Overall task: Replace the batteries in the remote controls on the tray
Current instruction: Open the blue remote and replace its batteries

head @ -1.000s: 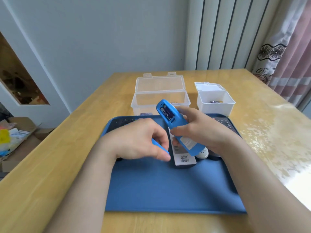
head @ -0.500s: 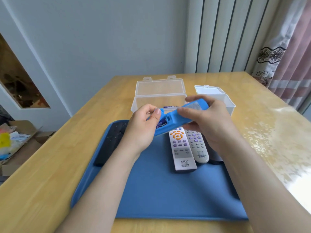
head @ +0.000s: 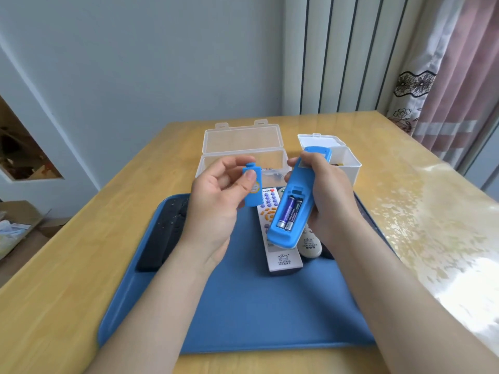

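Observation:
My right hand [head: 328, 195] grips a blue remote [head: 294, 198] above the blue tray [head: 270, 314], back side up, its battery bay uncovered. Two batteries [head: 289, 211] sit side by side in the bay. My left hand [head: 218, 195] pinches the blue battery cover [head: 252, 187] between thumb and fingers, just left of the remote. On the tray lie a white remote [head: 280, 255] with orange and purple buttons, a second white remote [head: 310, 244] partly hidden beneath the blue one, and a black remote [head: 164, 233] at the left.
Beyond the tray stand an open clear plastic box [head: 243, 155] and a smaller open white box [head: 345, 163] with something dark inside. The wooden table [head: 418, 206] ends near the wall at the back. Cardboard boxes [head: 19, 228] lie on the floor to the left.
The blue remote was turned so its bay faces me and points lengthwise. My left hand has pulled the cover off and moved it away to the left.

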The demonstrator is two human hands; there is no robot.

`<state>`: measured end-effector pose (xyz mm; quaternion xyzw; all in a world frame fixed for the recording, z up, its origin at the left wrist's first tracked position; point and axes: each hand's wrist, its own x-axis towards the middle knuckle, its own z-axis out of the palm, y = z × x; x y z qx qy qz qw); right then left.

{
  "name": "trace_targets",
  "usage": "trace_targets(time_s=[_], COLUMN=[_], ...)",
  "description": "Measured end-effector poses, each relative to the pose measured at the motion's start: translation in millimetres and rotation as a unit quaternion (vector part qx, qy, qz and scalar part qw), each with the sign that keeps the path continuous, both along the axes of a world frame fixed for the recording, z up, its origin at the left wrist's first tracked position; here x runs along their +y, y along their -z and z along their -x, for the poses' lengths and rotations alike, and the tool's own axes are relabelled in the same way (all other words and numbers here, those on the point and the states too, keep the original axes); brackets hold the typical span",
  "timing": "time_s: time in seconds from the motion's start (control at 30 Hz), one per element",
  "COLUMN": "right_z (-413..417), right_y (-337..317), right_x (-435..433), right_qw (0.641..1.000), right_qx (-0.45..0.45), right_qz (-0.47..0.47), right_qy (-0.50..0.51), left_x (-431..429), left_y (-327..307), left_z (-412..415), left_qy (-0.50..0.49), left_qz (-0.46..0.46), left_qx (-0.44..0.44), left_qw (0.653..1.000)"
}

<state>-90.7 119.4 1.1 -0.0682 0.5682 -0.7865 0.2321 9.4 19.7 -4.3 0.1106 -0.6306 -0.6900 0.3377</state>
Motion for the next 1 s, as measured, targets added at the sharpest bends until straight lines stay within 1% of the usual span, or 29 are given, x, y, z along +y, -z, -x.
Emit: trace_targets(time_s=[0.07,0.13,0.23,0.33,0.53,0.63,0.8,1.0], right_z=[0,1,1,0,-2,-2,-3,-6], right_y=[0,-1,0,0,-1,-1,0,-1], right_x=[0,0,0,0,-1,0,-2,-2], right_qw=[1.000,1.000,1.000,1.000,0.999,0.998,0.998,0.997], right_qx=[-0.004,-0.007,-0.001,0.010,0.031,0.044,0.056,0.071], right_qz=[0.004,0.014,0.015,0.017,0.020,0.020,0.019,0.031], right_qy=[-0.005,-0.011,-0.022,-0.023,-0.032,-0.033,-0.022,0.002], left_x=[1,4,7,7,4,5,8,3], left_y=[-5,-7,-5,-5,-4,-3,-1,3], left_z=[-4,-6,-6,-7,-6,-5,-3,-2], left_qy=[0.071,0.116,0.139,0.131,0.114,0.099,0.101,0.090], left_qz=[-0.059,-0.042,0.009,0.044,0.060,0.098,0.156,0.196], left_qx=[0.017,0.001,-0.023,-0.036,-0.036,-0.041,-0.046,-0.054], left_qw=[0.996,0.992,0.990,0.990,0.991,0.989,0.981,0.975])
